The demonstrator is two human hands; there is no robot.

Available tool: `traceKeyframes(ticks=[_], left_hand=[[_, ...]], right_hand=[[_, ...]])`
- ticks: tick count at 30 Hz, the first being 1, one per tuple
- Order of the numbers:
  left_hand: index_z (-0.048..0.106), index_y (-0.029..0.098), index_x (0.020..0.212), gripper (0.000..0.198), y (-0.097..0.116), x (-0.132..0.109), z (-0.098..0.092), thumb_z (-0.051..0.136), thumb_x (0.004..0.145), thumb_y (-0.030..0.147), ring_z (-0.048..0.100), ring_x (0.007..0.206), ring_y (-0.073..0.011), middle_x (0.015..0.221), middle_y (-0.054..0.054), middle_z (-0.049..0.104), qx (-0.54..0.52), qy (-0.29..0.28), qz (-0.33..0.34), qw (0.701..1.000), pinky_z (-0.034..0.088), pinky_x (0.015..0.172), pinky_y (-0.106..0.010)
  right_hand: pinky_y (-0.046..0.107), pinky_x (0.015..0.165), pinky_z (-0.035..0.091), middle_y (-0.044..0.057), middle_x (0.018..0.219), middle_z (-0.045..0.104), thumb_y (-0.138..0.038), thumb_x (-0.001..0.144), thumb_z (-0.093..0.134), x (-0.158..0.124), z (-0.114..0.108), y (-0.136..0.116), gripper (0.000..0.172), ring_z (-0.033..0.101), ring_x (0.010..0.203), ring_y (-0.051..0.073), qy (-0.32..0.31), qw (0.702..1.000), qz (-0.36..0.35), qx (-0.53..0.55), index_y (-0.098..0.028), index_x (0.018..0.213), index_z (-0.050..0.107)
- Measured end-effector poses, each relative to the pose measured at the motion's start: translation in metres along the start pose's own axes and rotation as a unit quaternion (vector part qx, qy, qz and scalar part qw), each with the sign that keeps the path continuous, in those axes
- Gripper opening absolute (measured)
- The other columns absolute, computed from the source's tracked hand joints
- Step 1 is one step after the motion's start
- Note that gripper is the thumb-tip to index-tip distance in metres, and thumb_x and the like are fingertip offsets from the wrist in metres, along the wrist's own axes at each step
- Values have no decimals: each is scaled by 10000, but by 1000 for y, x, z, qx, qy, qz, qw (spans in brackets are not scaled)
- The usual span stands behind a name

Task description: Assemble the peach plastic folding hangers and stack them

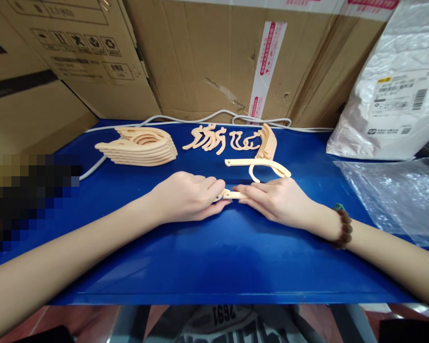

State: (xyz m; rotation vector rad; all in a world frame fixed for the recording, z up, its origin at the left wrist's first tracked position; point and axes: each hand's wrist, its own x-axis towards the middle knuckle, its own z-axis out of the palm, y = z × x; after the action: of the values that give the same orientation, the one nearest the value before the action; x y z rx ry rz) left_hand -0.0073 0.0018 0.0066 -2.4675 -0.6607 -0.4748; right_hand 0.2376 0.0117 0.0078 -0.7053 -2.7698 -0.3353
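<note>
Near the middle of the blue table, my left hand (189, 196) and my right hand (277, 202) almost meet, both closed. Between the left thumb and fingers is a small cream plastic hanger piece (219, 195), mostly hidden by the hand. My right hand pinches a cream hanger arm (232, 195) whose rounded end touches or overlaps that piece; I cannot tell whether they are joined. Just beyond the right hand lie a loose curved hanger arm (252, 163) with a hole at its end and a thin hook (252, 174), partly under it.
A stack of cream hanger parts (137, 147) sits at the back left. Several small hooks (209, 138) and a pile of hanger arms (267, 141) lie at the back. A white cable (186, 119) runs along the cardboard boxes (207, 57). At right are a white parcel (382, 128) and clear plastic (396, 195).
</note>
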Motion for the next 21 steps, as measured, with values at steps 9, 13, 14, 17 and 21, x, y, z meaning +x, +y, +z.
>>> traceKeyframes(ticks=[9, 13, 14, 17, 21], left_hand=[[494, 182, 717, 331, 1, 1, 2, 436, 968, 391, 546, 453, -129, 543, 17, 566, -38, -23, -27, 999, 252, 425, -271], [487, 181, 719, 332, 1, 1, 3, 439, 969, 395, 553, 450, -134, 538, 12, 571, -45, -31, -30, 998, 244, 426, -270], [485, 181, 719, 334, 1, 1, 3, 438, 970, 397, 554, 450, -134, 537, 11, 571, -46, -32, -30, 998, 242, 427, -268], [483, 181, 717, 356, -1, 1, 4, 422, 976, 418, 552, 446, -131, 534, 15, 568, -55, -35, -26, 998, 232, 428, -265], [487, 173, 723, 358, -3, 2, 3, 383, 997, 380, 550, 448, -121, 547, 19, 569, -73, -40, -14, 996, 218, 429, -266]], right_hand=[[268, 516, 322, 20, 838, 750, -371, 1037, 344, 1, 1, 2, 377, 664, 613, 121, -17, 1000, 17, 3, -175, 1176, 634], [266, 517, 326, 26, 860, 752, -372, 1037, 337, 1, 0, 3, 386, 672, 628, 122, -22, 1000, 20, 11, -173, 1184, 633], [264, 519, 329, 29, 867, 753, -373, 1037, 339, 1, 0, 3, 386, 671, 630, 121, -24, 999, 21, 12, -174, 1193, 630], [252, 530, 345, 33, 869, 753, -358, 1035, 350, 1, 0, 4, 378, 673, 635, 119, -26, 999, 16, 10, -169, 1235, 611], [243, 556, 392, 43, 875, 755, -331, 1032, 359, 0, 1, 4, 377, 677, 645, 125, -9, 1000, -4, 4, -147, 1266, 589]])
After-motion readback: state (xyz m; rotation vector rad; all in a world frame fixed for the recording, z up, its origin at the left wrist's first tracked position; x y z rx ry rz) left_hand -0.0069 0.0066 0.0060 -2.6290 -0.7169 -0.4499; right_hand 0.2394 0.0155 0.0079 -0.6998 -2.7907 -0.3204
